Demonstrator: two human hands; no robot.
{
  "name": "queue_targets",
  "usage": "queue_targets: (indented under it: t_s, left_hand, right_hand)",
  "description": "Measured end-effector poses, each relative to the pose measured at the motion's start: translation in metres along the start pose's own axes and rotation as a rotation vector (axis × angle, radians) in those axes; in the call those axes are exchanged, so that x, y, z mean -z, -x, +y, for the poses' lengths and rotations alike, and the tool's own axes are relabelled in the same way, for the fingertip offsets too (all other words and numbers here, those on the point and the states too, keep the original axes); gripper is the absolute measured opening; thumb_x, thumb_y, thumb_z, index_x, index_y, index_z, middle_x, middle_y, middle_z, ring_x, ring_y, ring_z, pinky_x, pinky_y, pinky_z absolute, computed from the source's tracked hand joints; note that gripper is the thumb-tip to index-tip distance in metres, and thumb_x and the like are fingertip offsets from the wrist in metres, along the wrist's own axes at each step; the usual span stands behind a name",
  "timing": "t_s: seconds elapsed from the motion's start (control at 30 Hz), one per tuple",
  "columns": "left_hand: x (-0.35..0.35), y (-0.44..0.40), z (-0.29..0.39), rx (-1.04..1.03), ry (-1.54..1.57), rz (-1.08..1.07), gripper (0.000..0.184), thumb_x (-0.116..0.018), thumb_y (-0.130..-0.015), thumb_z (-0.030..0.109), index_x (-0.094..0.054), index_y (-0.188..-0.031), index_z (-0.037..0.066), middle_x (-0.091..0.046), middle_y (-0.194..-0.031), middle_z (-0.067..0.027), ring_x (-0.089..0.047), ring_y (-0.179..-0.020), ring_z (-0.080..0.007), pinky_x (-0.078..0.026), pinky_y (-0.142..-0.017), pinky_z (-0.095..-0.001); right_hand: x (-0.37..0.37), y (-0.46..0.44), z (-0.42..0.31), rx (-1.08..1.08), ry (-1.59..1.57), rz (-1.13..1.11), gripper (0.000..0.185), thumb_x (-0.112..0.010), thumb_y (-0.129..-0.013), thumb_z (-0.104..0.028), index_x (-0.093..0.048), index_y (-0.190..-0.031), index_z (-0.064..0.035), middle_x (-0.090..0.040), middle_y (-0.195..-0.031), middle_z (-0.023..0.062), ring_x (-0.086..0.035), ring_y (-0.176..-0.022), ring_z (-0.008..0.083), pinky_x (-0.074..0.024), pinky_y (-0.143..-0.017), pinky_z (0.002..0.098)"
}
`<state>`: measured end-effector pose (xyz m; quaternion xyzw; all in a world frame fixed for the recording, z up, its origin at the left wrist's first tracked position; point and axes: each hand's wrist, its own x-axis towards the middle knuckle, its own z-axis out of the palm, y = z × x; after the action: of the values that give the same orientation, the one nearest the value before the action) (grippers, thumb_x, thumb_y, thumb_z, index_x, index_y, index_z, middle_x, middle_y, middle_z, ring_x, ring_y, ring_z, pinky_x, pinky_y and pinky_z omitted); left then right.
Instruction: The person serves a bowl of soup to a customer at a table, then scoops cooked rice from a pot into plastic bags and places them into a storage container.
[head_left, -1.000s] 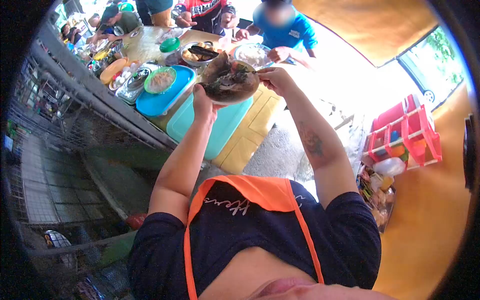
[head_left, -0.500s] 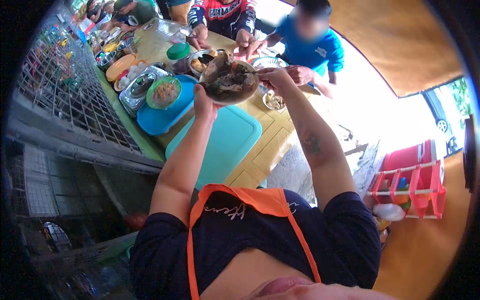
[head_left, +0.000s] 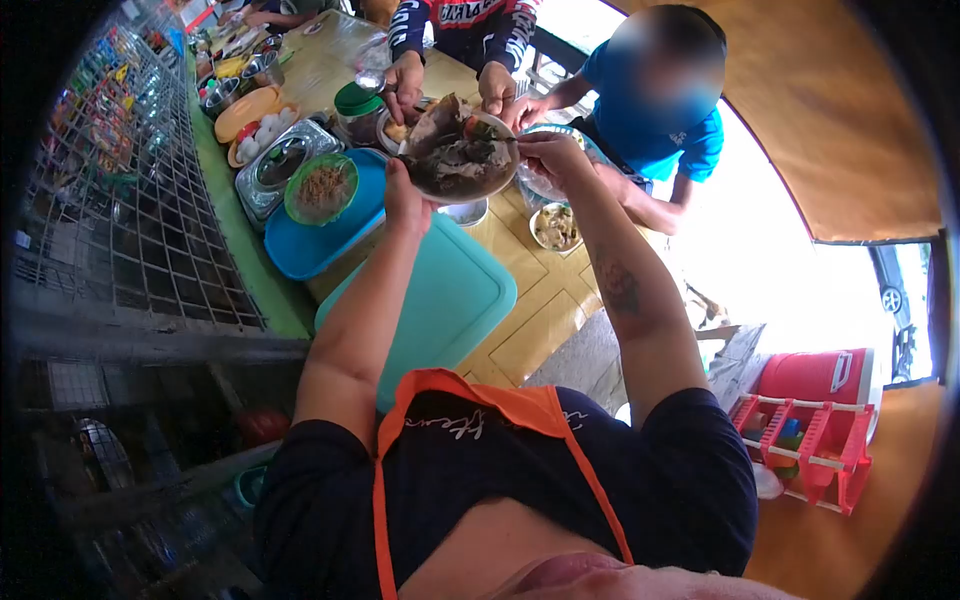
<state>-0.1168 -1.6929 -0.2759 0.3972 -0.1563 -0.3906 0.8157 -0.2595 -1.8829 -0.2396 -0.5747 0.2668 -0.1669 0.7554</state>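
A bowl of dark broth with large pieces of meat [head_left: 458, 165] is held up over the table, its mouth tilted toward me. My left hand [head_left: 408, 203] grips its near left side, thumb up along the rim. At the right rim, my right hand [head_left: 553, 158] is closed with its fingertips on the edge. Partly hidden below the bowl is a metal dish [head_left: 466, 212]. A turquoise lid [head_left: 460, 290] lies on the table under my forearms. To the right stands a small bowl of chunky food [head_left: 556, 228].
A blue tray [head_left: 325, 240] carries a green plate of shredded food [head_left: 322, 188]. Beyond are a steel tray [head_left: 270, 165], eggs [head_left: 268, 132] and a green-lidded jar [head_left: 357, 100]. A wire rack [head_left: 160, 190] borders the left. Two people face me, one's hands [head_left: 405, 80] close behind the bowl.
My view has shifted a little, while both hands keep hold of the bowl. The metal dish beneath it now shows. Across the table, the person in blue has changed posture.
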Motion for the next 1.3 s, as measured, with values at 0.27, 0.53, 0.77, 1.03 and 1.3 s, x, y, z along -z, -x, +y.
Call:
queue_targets:
  t_s: [0.27,0.53,0.77,1.03,1.3]
  left_hand:
    - [-0.01,-0.017,0.01,0.023,-0.035,0.172,0.052,-0.024,-0.086,0.049,-0.035,-0.119,0.01,-0.046,-0.115,-0.0094,-0.051,-0.098,-0.0264,-0.046,-0.07,-0.0408]
    - [-0.013,-0.048,0.031,0.029,-0.052,0.145,0.055,-0.025,-0.085,0.051,-0.033,-0.121,0.011,-0.048,-0.113,-0.0102,-0.055,-0.089,-0.0267,-0.047,-0.062,-0.0407]
    - [-0.003,-0.088,0.052,0.089,-0.217,0.058,0.057,-0.021,-0.085,0.051,-0.028,-0.123,0.011,-0.046,-0.114,-0.013,-0.054,-0.091,-0.0293,-0.048,-0.063,-0.0435]
    - [0.004,-0.149,0.072,0.118,-0.195,0.061,0.053,-0.021,-0.086,0.049,-0.032,-0.118,0.009,-0.049,-0.109,-0.0131,-0.055,-0.087,-0.0302,-0.048,-0.062,-0.0443]
    - [0.022,-0.216,0.073,0.093,-0.025,0.107,0.065,-0.024,-0.083,0.055,-0.028,-0.122,0.003,-0.035,-0.122,-0.0141,-0.037,-0.111,-0.0298,-0.03,-0.091,-0.0488]
  right_hand:
    - [0.004,-0.027,-0.001,-0.018,0.063,-0.047,0.015,-0.058,-0.074,-0.007,-0.059,-0.088,-0.0001,-0.056,-0.064,0.0017,-0.044,-0.046,0.0058,-0.0332,-0.04,0.0163]
    - [0.0,-0.051,-0.007,0.009,-0.015,-0.054,0.013,-0.057,-0.075,-0.008,-0.058,-0.086,0.0002,-0.055,-0.064,0.0027,-0.045,-0.046,0.0068,-0.0319,-0.04,0.0169]
    - [-0.001,-0.092,-0.006,-0.013,-0.059,-0.129,0.014,-0.055,-0.076,-0.007,-0.057,-0.089,0.0003,-0.056,-0.066,0.0048,-0.046,-0.047,0.0086,-0.0327,-0.04,0.0188]
    - [-0.02,-0.11,-0.019,0.099,-0.188,0.02,0.022,-0.053,-0.078,-0.009,-0.054,-0.098,0.0006,-0.058,-0.072,0.0057,-0.05,-0.053,0.0094,-0.0355,-0.043,0.0189]
    - [-0.017,-0.051,0.009,0.152,0.093,-0.014,0.032,-0.055,-0.074,-0.011,-0.052,-0.103,0.0019,-0.059,-0.075,0.0045,-0.052,-0.061,0.0084,-0.0397,-0.052,0.0186]
